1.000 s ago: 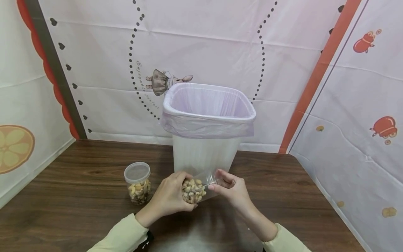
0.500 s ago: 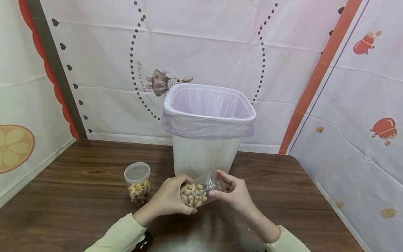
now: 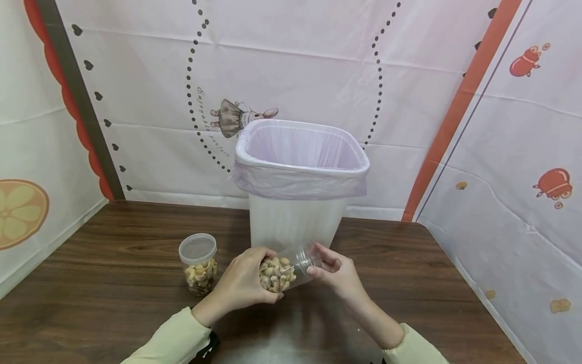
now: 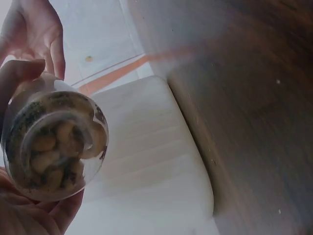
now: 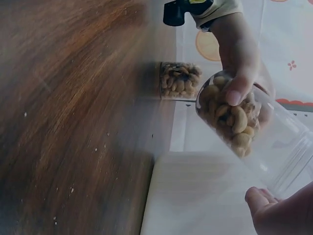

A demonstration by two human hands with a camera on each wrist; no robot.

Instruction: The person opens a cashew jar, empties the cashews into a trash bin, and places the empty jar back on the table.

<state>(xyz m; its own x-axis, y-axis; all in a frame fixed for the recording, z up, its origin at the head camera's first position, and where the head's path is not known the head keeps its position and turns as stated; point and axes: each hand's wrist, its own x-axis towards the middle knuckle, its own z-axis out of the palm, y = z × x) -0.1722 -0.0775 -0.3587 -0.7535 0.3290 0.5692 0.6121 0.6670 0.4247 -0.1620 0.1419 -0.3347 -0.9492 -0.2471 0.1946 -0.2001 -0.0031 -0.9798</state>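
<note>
L hand (image 3: 245,280) grips the base end of a clear plastic jar (image 3: 297,258) of cashews (image 3: 276,275), fingers spread fairly wide round it, thumb on the near side. R hand (image 3: 338,273) has thumb & fingers curled about the threaded mouth end; can't tell if there's a clear lid on it. Jar's held tilted nearly on its side btwn the hands, above the tbl & in front of the bin, mouth end toward R hand, nuts bunched at the base end. 2nd nut jar (image 3: 201,273), w/ whitish screw lid (image 3: 197,247), stands upright on the tbl just beside L wrist. White trash bin (image 3: 295,217) stands behind, w/ pale purple liner (image 3: 300,182) folded over its rim. Dark wood-grain tbl (image 3: 136,253) has a few pale crumbs (image 5: 72,190) on it, R wrist view. Pale yellow-green sleeves (image 3: 170,338) on both arms; printed white backdrop (image 3: 295,65) behind, w/ rabbit pic (image 3: 232,119).
</note>
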